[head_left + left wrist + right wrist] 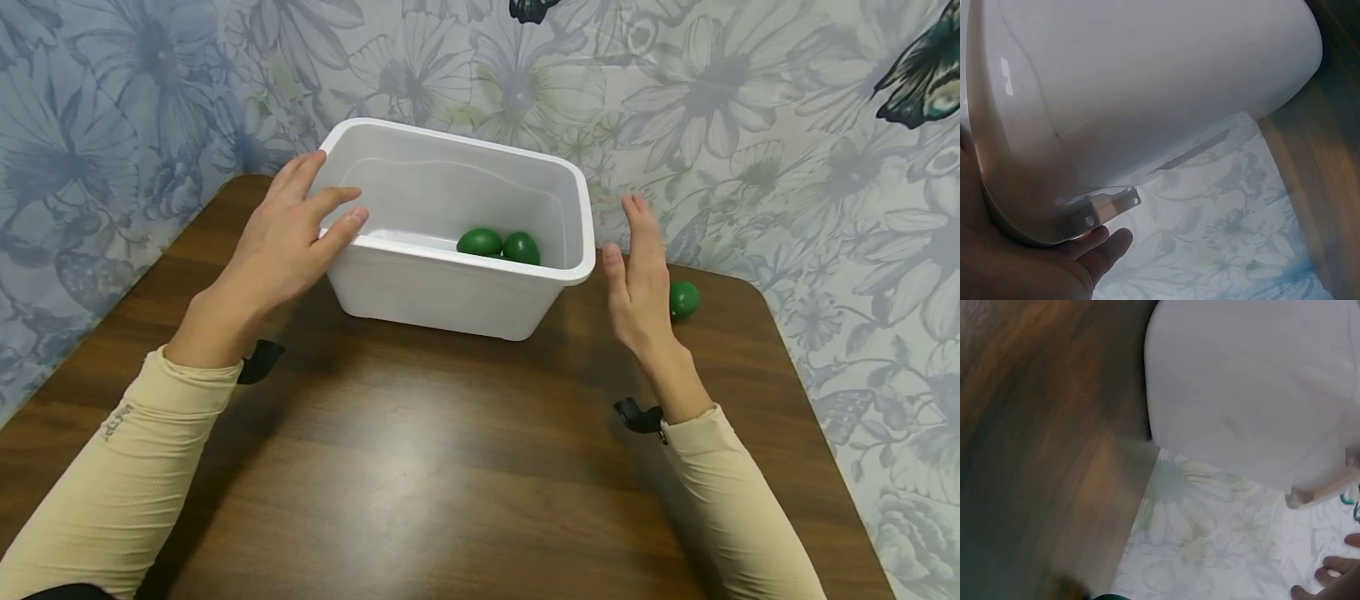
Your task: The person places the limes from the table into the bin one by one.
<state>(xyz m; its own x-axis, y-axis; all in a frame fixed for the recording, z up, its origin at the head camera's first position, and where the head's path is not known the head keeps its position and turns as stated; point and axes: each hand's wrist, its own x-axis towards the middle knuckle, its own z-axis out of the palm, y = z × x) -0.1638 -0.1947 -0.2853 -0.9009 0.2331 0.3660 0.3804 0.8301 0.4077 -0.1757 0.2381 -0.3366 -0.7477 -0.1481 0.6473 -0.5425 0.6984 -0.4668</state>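
Observation:
A white plastic tub (442, 292) stands on the brown table near the wall. Inside, toward its right end, two smooth green egg-shaped objects (480, 242) lie side by side. My left hand (281, 229) is at the tub's left end, its fingers extended along the rim; the left wrist view shows this hand (1054, 265) against the rim's corner. To the right of the tub, apart from it, my right hand (641, 279) is raised with straight fingers and holds nothing. Another green egg-shaped object (684, 301) sits on the table behind the right hand, partly hidden by it.
Floral wallpaper (720, 92) covers the wall right behind the tub. The wooden table (420, 450) extends in front, with its right edge (795, 367) beyond the lone green object. Dark straps (637, 415) show at both wrists.

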